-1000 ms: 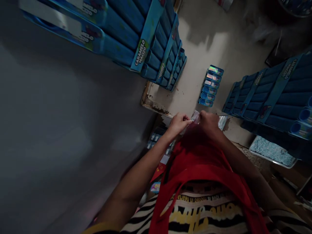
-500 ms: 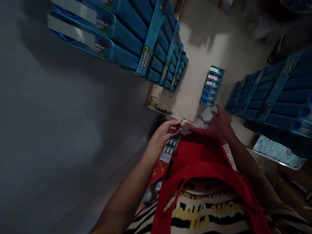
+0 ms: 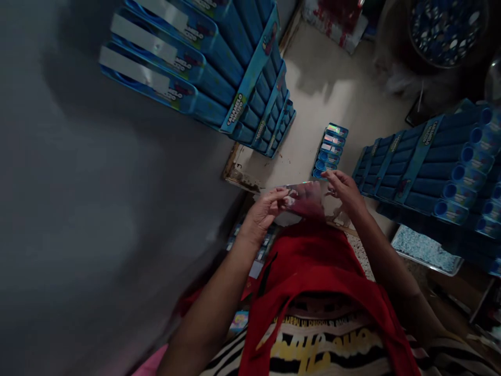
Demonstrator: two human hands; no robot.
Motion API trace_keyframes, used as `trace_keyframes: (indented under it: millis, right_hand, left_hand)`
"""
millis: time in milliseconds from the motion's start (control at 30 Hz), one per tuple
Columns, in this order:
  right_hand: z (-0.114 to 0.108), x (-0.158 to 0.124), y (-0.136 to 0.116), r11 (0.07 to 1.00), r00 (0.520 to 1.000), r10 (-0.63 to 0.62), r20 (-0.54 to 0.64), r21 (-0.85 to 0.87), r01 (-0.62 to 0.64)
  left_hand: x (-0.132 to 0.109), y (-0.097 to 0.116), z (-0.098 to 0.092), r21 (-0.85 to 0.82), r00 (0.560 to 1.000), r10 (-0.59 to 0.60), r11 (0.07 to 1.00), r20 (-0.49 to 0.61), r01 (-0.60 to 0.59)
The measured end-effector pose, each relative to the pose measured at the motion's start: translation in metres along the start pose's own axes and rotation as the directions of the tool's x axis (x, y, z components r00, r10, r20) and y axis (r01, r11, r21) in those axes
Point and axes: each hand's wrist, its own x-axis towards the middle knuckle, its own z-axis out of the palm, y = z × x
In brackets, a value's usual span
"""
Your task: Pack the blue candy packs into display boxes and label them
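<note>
A clear plastic bag or sheet [image 3: 307, 196] stretches between my hands, in front of the red apron. My left hand [image 3: 270, 209] pinches its left end between thumb and fingers. At its right end is my right hand [image 3: 342, 190], fingers bent and partly spread; whether they grip the plastic is hard to tell. Just beyond my right hand, on the pale tabletop [image 3: 301, 125], lies a short row of blue packs [image 3: 331, 149], some with shiny labels and some showing round blue openings.
Tall stacks of blue "Caramelo Macizo" boxes stand at left [image 3: 242, 89] and right [image 3: 415, 156]. Below the right stack is a tray of pale blue pieces [image 3: 426, 248]. A round container of wrapped items [image 3: 446, 31] is at the upper right. A grey wall [image 3: 97, 209] fills the left.
The clear plastic is now spread between both hands, lifted before the apron. My right hand has moved left, nearer my left hand. The view has shifted, showing more of the right side.
</note>
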Motion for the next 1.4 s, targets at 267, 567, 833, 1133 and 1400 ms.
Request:
trace_keyframes:
  millis: [267, 567, 833, 1133, 1400]
  right_hand:
    - [-0.011, 0.036, 0.006, 0.964, 0.988, -0.079, -0.131, 0.243, 0.109]
    - [-0.018, 0.058, 0.008, 0.908, 0.949, -0.130, -0.286, 0.350, 0.230]
    - [-0.020, 0.072, 0.014, 0.897, 0.958, -0.109, -0.267, 0.390, 0.211]
    - [-0.015, 0.068, 0.026, 0.900, 0.992, -0.029, -0.121, 0.428, 0.079]
    - [-0.003, 0.073, 0.044, 0.890, 0.958, 0.063, -0.281, 0.450, 0.074]
  left_hand:
    - [0.036, 0.004, 0.017, -0.260, 0.982, 0.092, 0.956, -0.166, -0.134]
    - [0.085, 0.017, 0.059, -0.381, 0.979, 0.146, 0.905, -0.141, -0.190]
    - [0.118, 0.022, 0.081, -0.183, 0.963, 0.239, 0.948, -0.120, -0.259]
    - [0.132, 0.002, 0.117, -0.083, 0.939, 0.345, 0.935, 0.003, -0.344]
    - [0.146, -0.009, 0.125, -0.093, 0.884, 0.415, 0.893, -0.213, -0.441]
